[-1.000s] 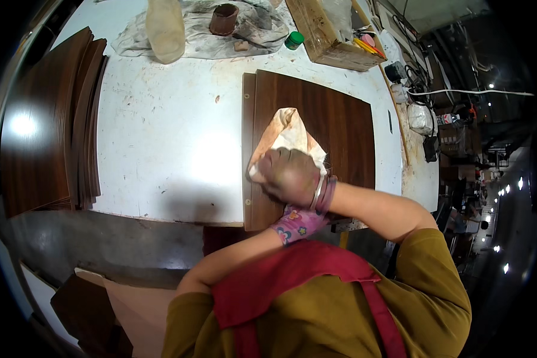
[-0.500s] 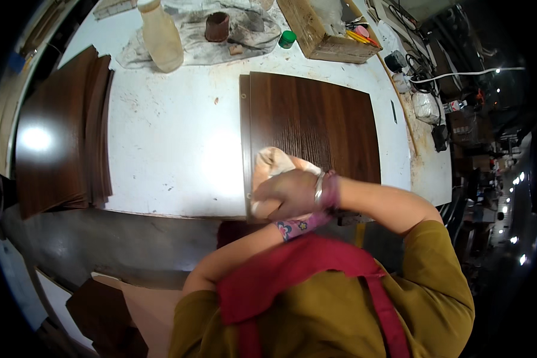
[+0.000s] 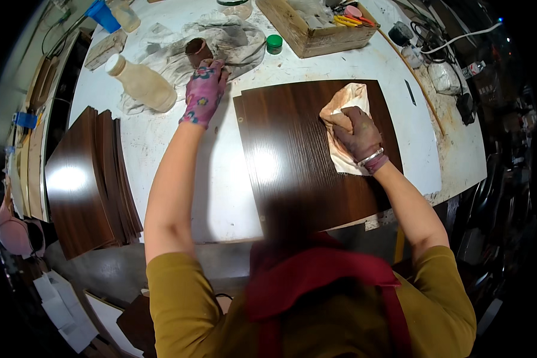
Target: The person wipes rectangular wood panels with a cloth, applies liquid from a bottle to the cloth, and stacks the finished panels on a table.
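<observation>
My right hand, in a brown-stained glove with a bangle at the wrist, presses a stained white cloth onto a dark brown wood-grain panel, fingers closed over it. Across the table reaches my left hand, in a pink flowered glove. Its fingers are bent down at the near side of a small brown cup, on a crumpled, stained grey-white cloth. What those fingers hold, if anything, is hidden. A cloudy plastic bottle leans left of that hand.
Several brown panels are stacked at the table's left. A green-lidded jar stands beside a wooden box of small tools. Cables and a wrapped bundle lie at the right. A blue cup stands far left.
My hands were together over the cloth at the panel's near left edge. The left has gone forward to the brown cup; the right has carried the cloth to the panel's right side.
</observation>
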Demonstrator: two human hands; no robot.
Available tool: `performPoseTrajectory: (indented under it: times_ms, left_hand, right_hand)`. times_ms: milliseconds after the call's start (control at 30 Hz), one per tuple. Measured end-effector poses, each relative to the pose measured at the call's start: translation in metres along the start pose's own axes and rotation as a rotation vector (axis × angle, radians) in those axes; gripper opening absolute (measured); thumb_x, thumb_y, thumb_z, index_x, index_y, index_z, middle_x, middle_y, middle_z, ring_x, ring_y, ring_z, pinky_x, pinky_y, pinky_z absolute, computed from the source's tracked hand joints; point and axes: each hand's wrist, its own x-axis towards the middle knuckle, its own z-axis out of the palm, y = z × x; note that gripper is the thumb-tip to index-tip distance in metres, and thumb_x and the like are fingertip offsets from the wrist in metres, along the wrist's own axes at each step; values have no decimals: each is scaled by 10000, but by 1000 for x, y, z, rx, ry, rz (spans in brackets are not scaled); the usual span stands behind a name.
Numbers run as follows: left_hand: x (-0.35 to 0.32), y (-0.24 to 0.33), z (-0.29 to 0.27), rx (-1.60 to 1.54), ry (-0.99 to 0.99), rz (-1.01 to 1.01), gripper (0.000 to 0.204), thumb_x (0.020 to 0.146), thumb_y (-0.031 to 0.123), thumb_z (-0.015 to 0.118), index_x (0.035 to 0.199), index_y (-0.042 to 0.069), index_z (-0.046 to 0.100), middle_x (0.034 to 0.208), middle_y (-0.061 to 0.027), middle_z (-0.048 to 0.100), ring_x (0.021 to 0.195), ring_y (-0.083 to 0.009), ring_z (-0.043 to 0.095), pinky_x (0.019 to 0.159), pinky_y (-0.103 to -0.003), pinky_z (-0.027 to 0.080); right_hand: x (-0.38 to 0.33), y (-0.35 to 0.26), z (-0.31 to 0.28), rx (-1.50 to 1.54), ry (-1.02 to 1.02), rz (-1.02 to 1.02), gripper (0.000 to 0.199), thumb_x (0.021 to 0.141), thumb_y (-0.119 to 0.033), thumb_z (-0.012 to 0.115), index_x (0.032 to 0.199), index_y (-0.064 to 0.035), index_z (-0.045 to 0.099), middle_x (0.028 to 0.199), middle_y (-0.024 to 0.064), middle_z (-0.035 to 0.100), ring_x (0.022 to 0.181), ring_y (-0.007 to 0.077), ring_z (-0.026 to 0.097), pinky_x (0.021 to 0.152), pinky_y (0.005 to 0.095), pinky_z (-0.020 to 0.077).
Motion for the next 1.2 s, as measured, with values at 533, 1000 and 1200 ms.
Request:
performPoseTrajectory:
  times_ms: [533,1000,1200]
  left_hand:
    - [-17,39,-23,-419,-250,-317,361,943,322,608,1174,51,660,1104,-189,652,969,-320,633,865,-393,488]
    - [-37,60,-24,-172,-298,-168,278,945,267,611,1094,38,664,1015,-162,657,940,-336,640,809,-391,502]
    - [-65,88,-54,-58,-476,-235,262,940,289,613,1029,52,679,979,-151,671,897,-337,655,791,-391,509]
  right_hand:
    - [-3,3,0,-46,50,-45,377,792,-307,708,1070,-78,595,936,145,640,889,340,624,760,440,518]
    - [-3,-1,-2,-28,41,-23,373,806,-317,695,1079,-78,607,960,135,647,914,334,625,775,439,518]
    - [-2,4,2,13,69,-87,366,790,-250,719,1078,-60,597,945,190,633,883,386,616,757,452,508]
